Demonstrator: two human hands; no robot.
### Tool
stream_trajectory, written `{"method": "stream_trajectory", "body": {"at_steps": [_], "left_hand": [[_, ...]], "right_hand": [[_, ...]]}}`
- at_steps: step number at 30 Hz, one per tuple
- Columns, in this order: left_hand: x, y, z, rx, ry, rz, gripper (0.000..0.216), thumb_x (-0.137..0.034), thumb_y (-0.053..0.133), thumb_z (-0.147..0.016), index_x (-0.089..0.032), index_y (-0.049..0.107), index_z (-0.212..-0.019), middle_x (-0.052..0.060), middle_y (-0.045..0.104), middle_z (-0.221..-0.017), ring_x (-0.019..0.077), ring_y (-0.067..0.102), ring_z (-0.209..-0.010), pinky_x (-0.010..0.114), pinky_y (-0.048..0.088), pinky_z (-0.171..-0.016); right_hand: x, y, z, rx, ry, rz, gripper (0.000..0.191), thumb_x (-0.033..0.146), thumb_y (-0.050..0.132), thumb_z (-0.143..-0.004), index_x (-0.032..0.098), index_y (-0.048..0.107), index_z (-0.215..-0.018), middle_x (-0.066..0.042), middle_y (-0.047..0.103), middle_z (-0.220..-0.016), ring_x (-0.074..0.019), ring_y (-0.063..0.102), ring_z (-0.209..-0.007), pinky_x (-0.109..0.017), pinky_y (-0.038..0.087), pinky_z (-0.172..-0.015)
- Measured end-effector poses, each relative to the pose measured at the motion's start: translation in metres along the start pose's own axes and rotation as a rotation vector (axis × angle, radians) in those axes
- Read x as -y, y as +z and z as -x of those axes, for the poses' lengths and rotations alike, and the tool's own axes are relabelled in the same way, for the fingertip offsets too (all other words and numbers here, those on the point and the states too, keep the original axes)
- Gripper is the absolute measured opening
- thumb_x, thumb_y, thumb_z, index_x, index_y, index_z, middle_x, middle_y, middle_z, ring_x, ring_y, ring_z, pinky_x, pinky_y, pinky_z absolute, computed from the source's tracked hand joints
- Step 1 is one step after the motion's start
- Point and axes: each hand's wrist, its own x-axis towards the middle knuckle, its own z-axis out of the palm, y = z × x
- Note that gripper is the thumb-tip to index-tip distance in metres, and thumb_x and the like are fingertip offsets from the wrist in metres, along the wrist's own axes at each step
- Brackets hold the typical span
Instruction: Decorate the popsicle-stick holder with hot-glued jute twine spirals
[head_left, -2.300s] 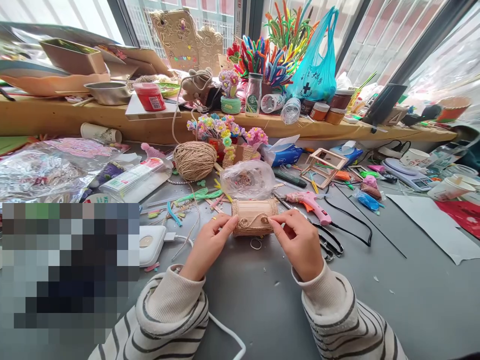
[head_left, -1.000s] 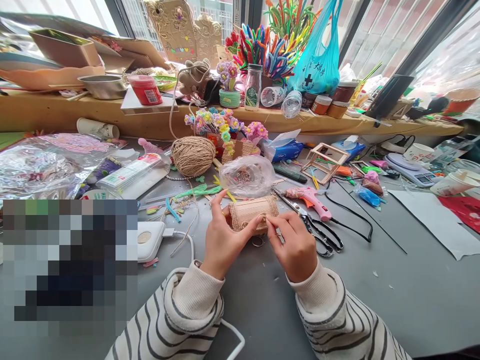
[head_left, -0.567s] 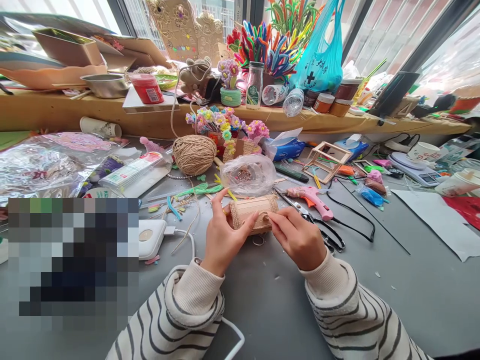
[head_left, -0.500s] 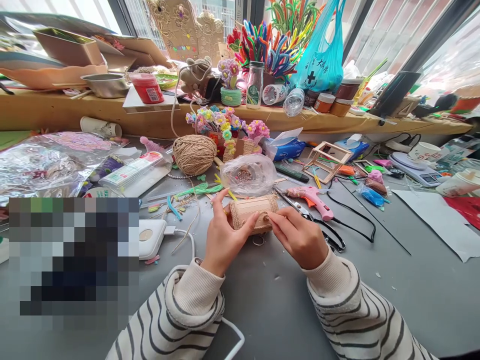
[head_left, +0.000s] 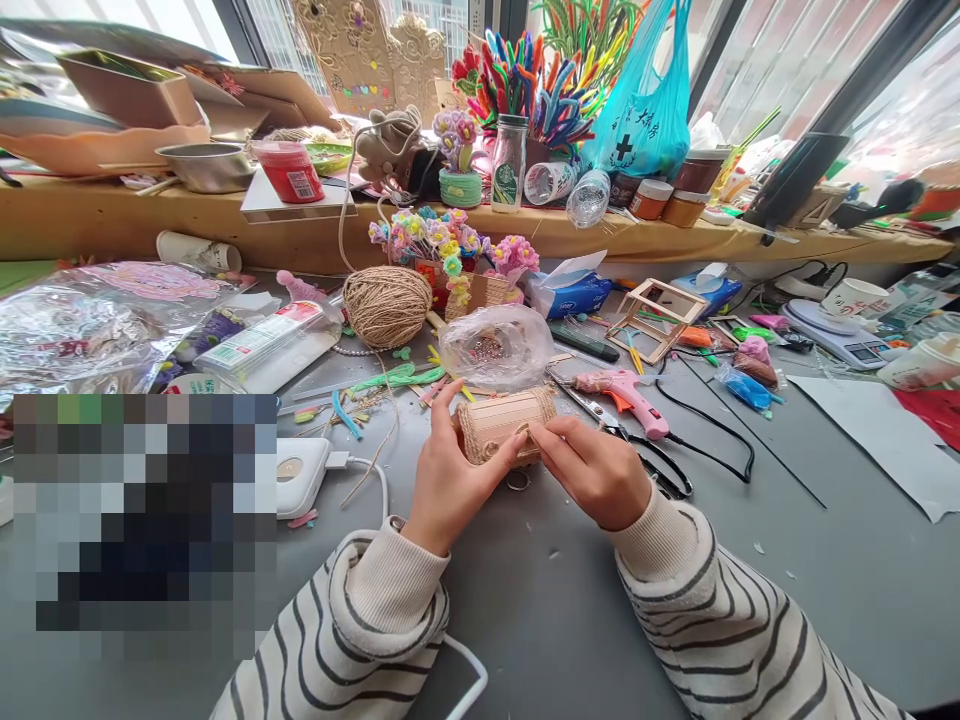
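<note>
The stick barrel (head_left: 501, 422), a small cylinder of wooden sticks bound with twine, is at the near middle of the worktop (head_left: 540, 620), between our hands. We cannot tell whether it rests on the surface or is lifted clear.

Compared with two seconds ago, our left hand (head_left: 448, 482) no longer pinches the twine from the side. It now cups the barrel's left end, thumb across the front and fingers behind. Our right hand (head_left: 598, 470) keeps its fingertips pressed together on the twine knot (head_left: 534, 432) at the front right. One hand thus braces the piece while the other works the knot.

A metal ring (head_left: 516, 481) lies just below the barrel. A plastic bag (head_left: 495, 345) of beads stands directly behind, and the twine ball (head_left: 388, 305) is behind to the left. The glue gun (head_left: 622, 393) and scissors (head_left: 671, 483) lie just beside our right hand, crowding that side.
</note>
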Motion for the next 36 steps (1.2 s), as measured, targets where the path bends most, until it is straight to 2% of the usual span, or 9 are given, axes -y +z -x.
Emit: {"method": "stream_trajectory", "body": {"at_steps": [6,13,21,36], "left_hand": [[-0.0004,-0.0009,-0.0004,0.036,0.060,-0.057,0.059,-0.042,0.060,-0.066,-0.020,0.037,-0.115,0.007,0.055,-0.103,0.0194,0.057,-0.091,0.028,0.046,-0.077],[-0.0017,-0.0008,-0.0004,0.046,0.063,-0.017,0.047,-0.039,0.061,-0.066,-0.021,0.042,-0.104,0.004,0.055,-0.103,0.0163,0.058,-0.084,0.025,0.047,-0.070],[-0.0045,-0.0010,0.0010,0.051,0.038,0.013,0.045,-0.039,0.062,-0.065,-0.020,0.042,-0.101,0.003,0.056,-0.094,0.0144,0.058,-0.076,0.024,0.048,-0.065],[-0.0059,-0.0002,0.0013,0.023,0.045,-0.003,0.047,-0.037,0.063,-0.063,-0.019,0.042,-0.101,0.002,0.057,-0.092,0.0142,0.058,-0.076,0.024,0.049,-0.066]], "right_hand": [[0.0003,0.0004,-0.0007,-0.030,-0.033,0.021,0.016,0.013,0.049,-0.079,0.014,0.062,-0.087,-0.006,0.067,-0.074,-0.0119,0.061,-0.061,-0.021,0.045,-0.051],[0.0008,0.0019,0.0012,-0.037,-0.012,0.002,0.019,0.013,0.049,-0.079,0.016,0.062,-0.092,-0.006,0.066,-0.075,-0.0119,0.061,-0.060,-0.021,0.044,-0.049],[0.0021,0.0024,0.0006,-0.062,-0.036,0.046,0.013,0.013,0.053,-0.077,0.015,0.064,-0.084,-0.005,0.068,-0.073,-0.0125,0.062,-0.061,-0.021,0.046,-0.049],[0.0026,0.0053,0.0050,-0.058,0.019,-0.035,0.016,0.011,0.055,-0.076,0.010,0.061,-0.090,-0.006,0.067,-0.077,-0.0124,0.061,-0.067,-0.021,0.047,-0.057]]}}
